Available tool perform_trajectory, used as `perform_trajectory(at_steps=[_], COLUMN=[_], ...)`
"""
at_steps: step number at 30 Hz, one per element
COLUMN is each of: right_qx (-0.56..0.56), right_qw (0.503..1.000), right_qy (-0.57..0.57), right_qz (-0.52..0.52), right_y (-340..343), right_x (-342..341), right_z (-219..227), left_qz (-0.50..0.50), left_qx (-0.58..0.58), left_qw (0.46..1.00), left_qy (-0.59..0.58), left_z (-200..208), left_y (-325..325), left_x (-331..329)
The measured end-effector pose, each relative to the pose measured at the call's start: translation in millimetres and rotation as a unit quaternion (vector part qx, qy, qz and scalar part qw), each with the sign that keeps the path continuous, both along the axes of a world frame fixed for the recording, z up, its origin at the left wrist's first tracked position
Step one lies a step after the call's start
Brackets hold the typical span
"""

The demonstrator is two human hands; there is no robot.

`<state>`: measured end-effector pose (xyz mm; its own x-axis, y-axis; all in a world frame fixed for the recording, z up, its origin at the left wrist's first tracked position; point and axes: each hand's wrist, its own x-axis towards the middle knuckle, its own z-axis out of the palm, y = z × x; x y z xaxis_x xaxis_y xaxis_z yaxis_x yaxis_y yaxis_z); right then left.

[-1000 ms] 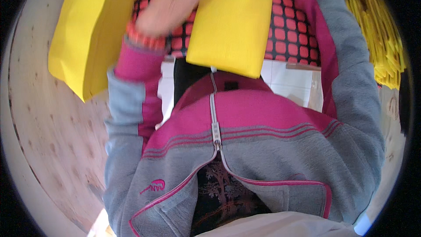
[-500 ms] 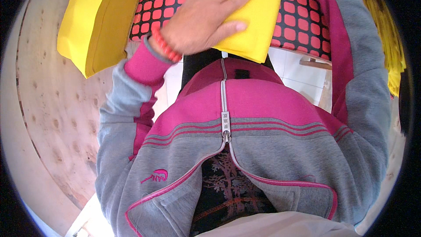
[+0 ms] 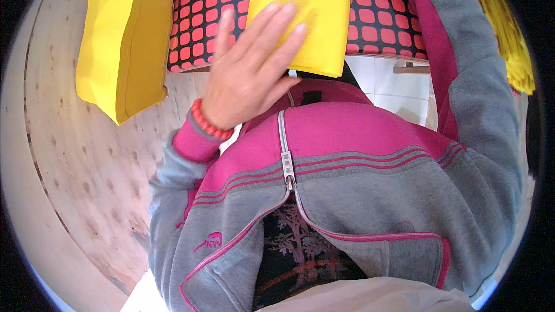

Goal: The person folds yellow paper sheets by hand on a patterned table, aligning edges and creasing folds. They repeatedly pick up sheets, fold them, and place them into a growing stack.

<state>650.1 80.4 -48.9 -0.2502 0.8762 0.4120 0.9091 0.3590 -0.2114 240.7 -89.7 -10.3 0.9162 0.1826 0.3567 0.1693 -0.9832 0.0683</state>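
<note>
My left hand, with a red bead bracelet at the wrist, is open with its fingers spread. Its fingertips lie over the near left part of a flat piece of yellow cloth; whether they touch it I cannot tell. That cloth lies on a red and black checked surface, its near edge hanging slightly over the front. My right sleeve runs up the right side and leaves the picture at the top, so my right hand is out of sight.
At the left a larger yellow fabric piece with a folded edge hangs down over a pale wooden board. More yellow material is bunched at the far right. White floor tiles show below the checked surface.
My left hand has drawn back toward me and to the left, off the middle of the yellow cloth. The whole view has shifted a little too.
</note>
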Motion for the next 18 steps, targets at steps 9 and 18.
perform_trajectory(at_steps=[9, 18], right_qx=[-0.020, 0.080], right_qw=[1.000, 0.995], right_qy=[0.005, 0.059], right_qz=[-0.007, -0.021], right_y=[-3, 0], right_x=[-9, -6], right_z=[5, -3], left_qz=[-0.075, -0.129], left_qx=[0.040, -0.061], left_qw=[0.996, 0.988], left_qy=[0.001, -0.053], left_z=[-5, -19], left_y=[-3, -13], left_x=[31, -31])
